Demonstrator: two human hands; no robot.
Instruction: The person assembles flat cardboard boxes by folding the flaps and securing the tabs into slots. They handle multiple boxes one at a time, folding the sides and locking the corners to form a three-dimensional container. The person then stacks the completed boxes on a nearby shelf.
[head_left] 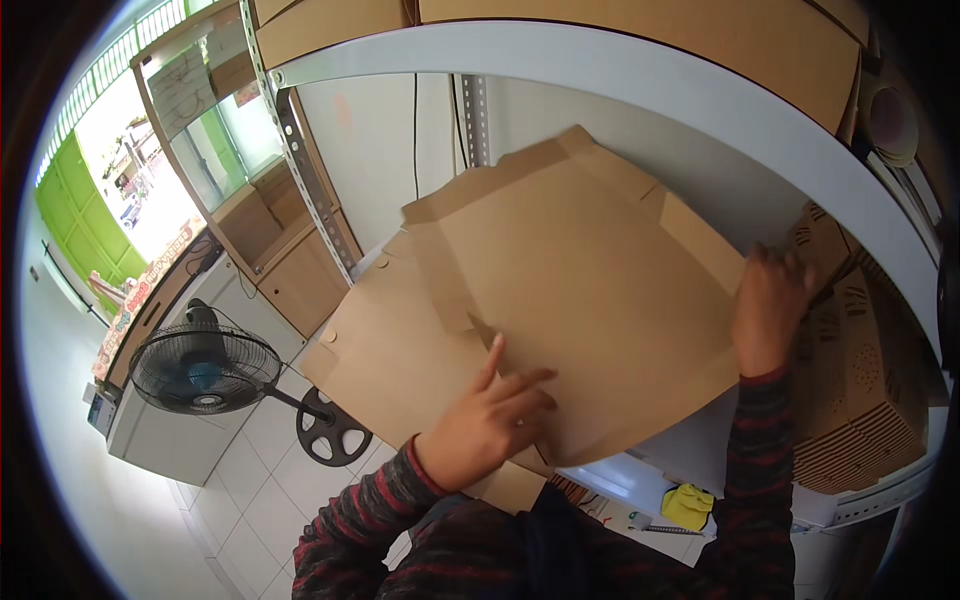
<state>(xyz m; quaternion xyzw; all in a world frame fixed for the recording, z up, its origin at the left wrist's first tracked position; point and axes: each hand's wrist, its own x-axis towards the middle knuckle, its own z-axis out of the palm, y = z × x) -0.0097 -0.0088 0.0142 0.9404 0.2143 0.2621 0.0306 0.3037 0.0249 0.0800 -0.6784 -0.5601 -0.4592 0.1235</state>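
Observation:
A large flat brown cardboard box blank [580, 290] lies partly folded on a white shelf surface [690, 445]. My left hand [492, 415] presses on its near edge, fingers spread along a crease. At the blank's right edge my right hand [768, 305] grips a raised side flap. A second sheet of the same cardboard [385, 345] sticks out to the left beneath it, over the floor. Both sleeves are striped red and grey.
Stacked folded printed boxes [860, 390] stand at the right on the shelf. A white shelf board [640, 75] with cardboard on top curves overhead. A black standing fan [205, 368] is on the tiled floor at left. A yellow object [688, 505] lies on a lower shelf.

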